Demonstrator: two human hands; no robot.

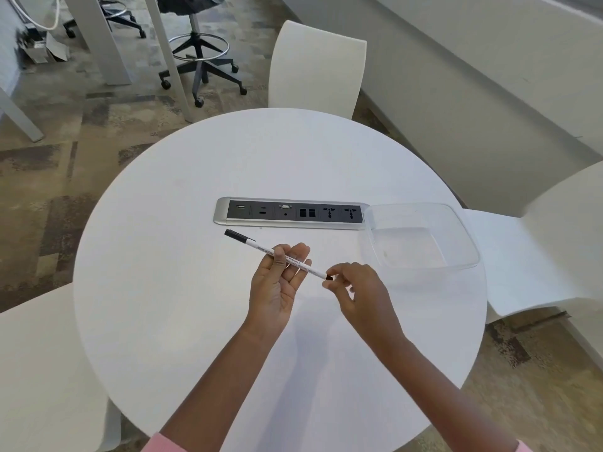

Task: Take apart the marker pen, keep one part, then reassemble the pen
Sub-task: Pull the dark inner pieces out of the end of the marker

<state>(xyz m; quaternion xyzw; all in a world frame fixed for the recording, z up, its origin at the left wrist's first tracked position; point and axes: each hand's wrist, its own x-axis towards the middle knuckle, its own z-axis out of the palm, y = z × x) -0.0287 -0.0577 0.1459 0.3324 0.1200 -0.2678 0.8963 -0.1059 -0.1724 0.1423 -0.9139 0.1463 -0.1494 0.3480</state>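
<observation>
Marker pen (pixel 257 246) is held over the round white counter (pixel 195 321), near its middle, slanted so that the capped end points away to the left and the other end lies nearer on the right. The white barrel is printed with lines of black text, too small to be read. A black cap (pixel 236 236) is seated on the far end, clear of both hands. The barrel is cradled across the upturned fingers of the left hand (pixel 277 283) and is pinned there by the thumb; the fingers are only loosely curled. The black end plug (pixel 329 277) at the near end is pinched between the thumb and fingertips of the right hand (pixel 359 290), whose remaining fingers are curled under. The pen is seen in 1 piece, with cap and plug both on the barrel.

Beyond the hands, a silver and black socket panel (pixel 290 213) is set into the counter. Just to its right, a clear plastic container (pixel 470 246) is placed, its near left corner touching or overlapping the panel's end. 3 white chairs are drawn up around the counter: 1 opposite (pixel 316 66), 1 on the right (pixel 538 256), 1 on the left (pixel 39 370). Pink sleeve edges (pixel 163 443) are seen at both wrists, at the bottom of the view.
</observation>
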